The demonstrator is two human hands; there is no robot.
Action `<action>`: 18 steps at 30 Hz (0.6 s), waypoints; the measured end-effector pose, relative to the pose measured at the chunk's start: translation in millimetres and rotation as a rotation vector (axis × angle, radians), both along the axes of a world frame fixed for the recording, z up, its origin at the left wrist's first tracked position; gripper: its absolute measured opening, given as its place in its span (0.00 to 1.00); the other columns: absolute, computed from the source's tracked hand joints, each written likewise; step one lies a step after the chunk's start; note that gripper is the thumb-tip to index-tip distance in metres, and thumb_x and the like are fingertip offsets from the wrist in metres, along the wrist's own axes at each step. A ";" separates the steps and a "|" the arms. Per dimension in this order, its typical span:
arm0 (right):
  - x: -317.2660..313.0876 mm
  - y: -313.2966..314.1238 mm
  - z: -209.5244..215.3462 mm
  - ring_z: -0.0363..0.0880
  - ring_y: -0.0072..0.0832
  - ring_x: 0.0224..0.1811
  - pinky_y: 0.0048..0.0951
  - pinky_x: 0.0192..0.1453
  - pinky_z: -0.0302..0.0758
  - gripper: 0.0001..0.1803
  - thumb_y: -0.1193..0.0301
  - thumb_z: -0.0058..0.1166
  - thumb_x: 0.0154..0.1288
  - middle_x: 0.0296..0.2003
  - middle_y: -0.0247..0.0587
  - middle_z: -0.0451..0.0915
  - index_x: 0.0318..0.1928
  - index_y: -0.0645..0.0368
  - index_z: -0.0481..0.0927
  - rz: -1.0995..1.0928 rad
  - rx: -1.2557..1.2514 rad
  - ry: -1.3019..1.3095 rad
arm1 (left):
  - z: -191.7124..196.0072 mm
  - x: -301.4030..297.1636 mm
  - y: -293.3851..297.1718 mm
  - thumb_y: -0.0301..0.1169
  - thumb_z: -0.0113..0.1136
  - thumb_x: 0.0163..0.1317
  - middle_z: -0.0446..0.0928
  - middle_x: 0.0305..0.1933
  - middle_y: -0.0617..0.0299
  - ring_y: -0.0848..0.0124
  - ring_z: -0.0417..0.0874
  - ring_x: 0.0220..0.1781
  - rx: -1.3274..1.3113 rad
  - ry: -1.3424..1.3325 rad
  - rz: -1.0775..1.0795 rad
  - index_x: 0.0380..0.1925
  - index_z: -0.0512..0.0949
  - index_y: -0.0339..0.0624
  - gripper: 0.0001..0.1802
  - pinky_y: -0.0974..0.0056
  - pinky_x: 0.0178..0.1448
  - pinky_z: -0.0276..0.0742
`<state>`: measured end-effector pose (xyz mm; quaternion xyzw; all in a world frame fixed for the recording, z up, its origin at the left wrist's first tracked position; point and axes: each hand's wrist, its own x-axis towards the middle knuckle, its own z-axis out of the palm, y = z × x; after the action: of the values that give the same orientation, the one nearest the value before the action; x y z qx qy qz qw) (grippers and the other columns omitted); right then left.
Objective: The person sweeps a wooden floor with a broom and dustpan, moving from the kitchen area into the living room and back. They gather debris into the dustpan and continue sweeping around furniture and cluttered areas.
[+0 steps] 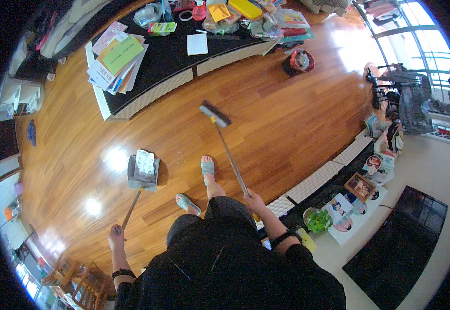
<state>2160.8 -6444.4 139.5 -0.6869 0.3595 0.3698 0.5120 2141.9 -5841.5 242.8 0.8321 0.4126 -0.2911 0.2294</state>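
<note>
My left hand [116,238] is closed round the top of a long handle that runs to a grey dustpan [153,182] on the wooden floor. A white printed sheet or packet [144,162] lies in the pan. In my right hand [256,202] is the long metal stick of a broom [229,153], angled away from me. The broom's dark, narrow head [216,113] is farther off, ahead of my feet and a little blurred. Tiny pale specks [179,153] show on the floor between the dustpan and my slippered foot [208,166].
Across the far side stands a long black-topped table [173,64] with papers, books and bags. Past its right part sits a red-rimmed bin [301,61]. Close on my right runs a low cabinet with a plant [318,220], photos and a television [400,245]. Wooden chairs [88,284] are at lower left.
</note>
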 end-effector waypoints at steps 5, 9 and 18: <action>34.1 -36.1 78.8 0.63 0.20 0.09 0.25 0.10 0.60 0.26 0.69 0.47 0.64 0.12 0.31 0.65 0.63 0.53 0.62 -0.211 0.044 0.157 | -13.8 3.1 10.4 0.36 0.59 0.55 0.76 0.26 0.58 0.71 0.77 0.16 -0.028 0.026 0.023 0.37 0.75 0.42 0.12 0.66 0.19 0.76; 62.1 -69.6 59.4 0.59 0.18 0.08 0.24 0.10 0.58 0.17 0.69 0.45 0.65 0.14 0.27 0.61 0.54 0.59 0.70 -0.293 -0.109 -0.077 | -17.2 7.1 9.1 0.35 0.58 0.56 0.76 0.26 0.58 0.71 0.77 0.17 -0.025 0.009 -0.032 0.37 0.75 0.41 0.12 0.67 0.19 0.77; 272.8 -215.1 -62.2 0.63 0.23 0.09 0.28 0.08 0.61 0.05 0.65 0.45 0.65 0.13 0.30 0.64 0.38 0.50 0.68 -0.512 -0.184 -0.113 | -10.9 24.1 -11.6 0.30 0.57 0.57 0.74 0.28 0.61 0.75 0.77 0.24 -0.043 0.007 0.022 0.37 0.74 0.40 0.09 0.69 0.19 0.78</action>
<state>2433.5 -6659.5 77.3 -0.6370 0.5244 0.1553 0.5433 2165.9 -5853.0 231.9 0.8214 0.4161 -0.3003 0.2489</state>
